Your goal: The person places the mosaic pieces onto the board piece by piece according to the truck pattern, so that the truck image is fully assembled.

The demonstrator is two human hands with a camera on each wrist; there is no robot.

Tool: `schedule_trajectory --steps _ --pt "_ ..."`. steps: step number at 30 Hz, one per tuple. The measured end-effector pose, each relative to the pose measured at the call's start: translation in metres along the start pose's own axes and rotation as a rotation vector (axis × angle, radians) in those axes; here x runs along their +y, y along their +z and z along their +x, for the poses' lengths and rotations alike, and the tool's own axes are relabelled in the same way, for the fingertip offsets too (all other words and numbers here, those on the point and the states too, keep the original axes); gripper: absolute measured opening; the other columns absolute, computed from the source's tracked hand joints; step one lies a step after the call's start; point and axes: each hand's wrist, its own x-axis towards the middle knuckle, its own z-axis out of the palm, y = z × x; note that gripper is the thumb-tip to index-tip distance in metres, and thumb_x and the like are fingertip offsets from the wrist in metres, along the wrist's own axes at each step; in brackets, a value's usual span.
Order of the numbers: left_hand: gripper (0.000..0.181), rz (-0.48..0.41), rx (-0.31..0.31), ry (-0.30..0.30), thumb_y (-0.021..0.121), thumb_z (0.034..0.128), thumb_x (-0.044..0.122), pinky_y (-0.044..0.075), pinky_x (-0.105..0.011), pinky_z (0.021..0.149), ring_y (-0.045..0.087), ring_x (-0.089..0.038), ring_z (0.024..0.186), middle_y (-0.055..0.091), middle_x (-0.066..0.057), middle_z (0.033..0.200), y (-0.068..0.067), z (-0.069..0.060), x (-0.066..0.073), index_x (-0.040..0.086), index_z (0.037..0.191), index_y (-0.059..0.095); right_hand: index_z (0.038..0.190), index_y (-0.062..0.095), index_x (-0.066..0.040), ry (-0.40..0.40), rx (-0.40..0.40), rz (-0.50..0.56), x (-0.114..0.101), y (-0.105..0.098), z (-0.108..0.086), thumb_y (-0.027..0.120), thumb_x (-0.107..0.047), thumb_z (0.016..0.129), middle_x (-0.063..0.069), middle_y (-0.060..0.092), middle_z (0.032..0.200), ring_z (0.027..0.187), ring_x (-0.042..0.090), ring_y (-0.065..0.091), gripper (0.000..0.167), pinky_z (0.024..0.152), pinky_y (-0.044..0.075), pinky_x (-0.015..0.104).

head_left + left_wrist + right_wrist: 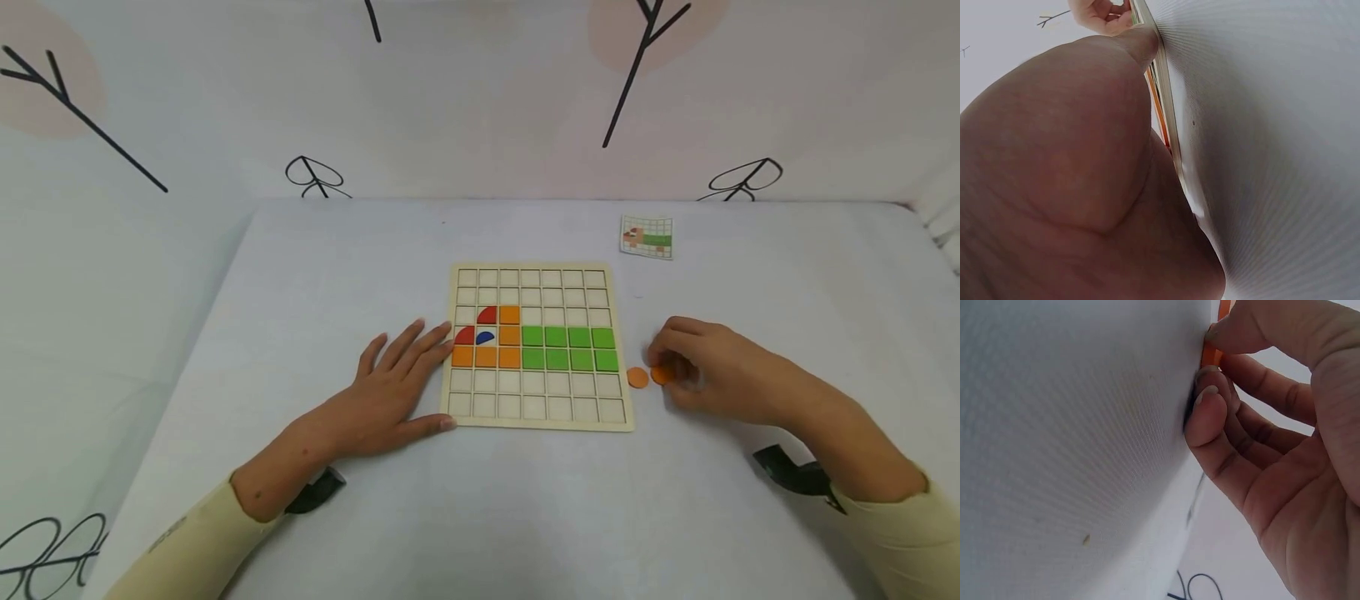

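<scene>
A pale wooden grid board (pixel 540 407) lies flat on the table. In it sit green squares (pixel 567 348), orange squares (pixel 509 335), red quarter-rounds (pixel 465 336) and a white square with a blue half-round (pixel 486 338). My left hand (pixel 386 396) rests spread out at the board's left edge, fingertips and thumb touching it. Off the board's right side, my right hand (pixel 712 371) pinches an orange rounded piece (pixel 661 375) between thumb and fingers, low at the tabletop; part of it is hidden. Left of it lies another orange rounded piece (pixel 637 377), close to the board.
A small pattern card (pixel 647 238) showing a coloured grid picture lies behind the board to the right. The white-covered table (pixel 510 517) meets a printed backdrop (pixel 480 108) at its far edge. Dark wrist straps (pixel 795 473) sit under both wrists.
</scene>
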Motion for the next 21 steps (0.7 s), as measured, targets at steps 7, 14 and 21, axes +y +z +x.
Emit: schedule_trajectory --steps 7,14,21 --pt "0.101 0.001 -0.003 -0.006 0.064 0.0963 0.069 0.002 -0.067 0.126 -0.008 -0.028 0.165 -0.003 0.008 0.179 0.0 0.0 0.0 0.022 0.172 0.015 0.101 0.067 -0.023 -0.002 0.005 0.006 -0.007 -0.001 0.001 0.083 0.003 0.076 -0.014 0.056 0.096 0.083 0.003 0.054 0.039 0.072 0.052 0.023" --pt "0.101 0.001 -0.004 -0.001 0.064 0.0965 0.069 0.002 -0.066 0.126 -0.009 -0.027 0.165 -0.004 0.009 0.179 -0.001 0.001 -0.001 0.022 0.172 0.015 0.102 0.065 -0.023 -0.038 -0.044 0.082 -0.037 -0.002 0.018 0.078 0.003 0.077 -0.012 0.053 0.097 0.083 0.007 0.054 0.039 0.069 0.049 0.022" --pt "0.101 -0.015 -0.003 0.001 0.064 0.0963 0.068 0.001 -0.066 0.126 -0.009 -0.027 0.165 -0.004 0.009 0.179 0.002 0.002 -0.001 0.023 0.172 0.015 0.099 0.066 -0.02 -0.145 -0.063 0.075 -0.057 0.011 0.043 0.073 0.003 0.08 -0.01 0.055 0.098 0.083 0.008 0.054 0.031 0.071 0.049 0.023"
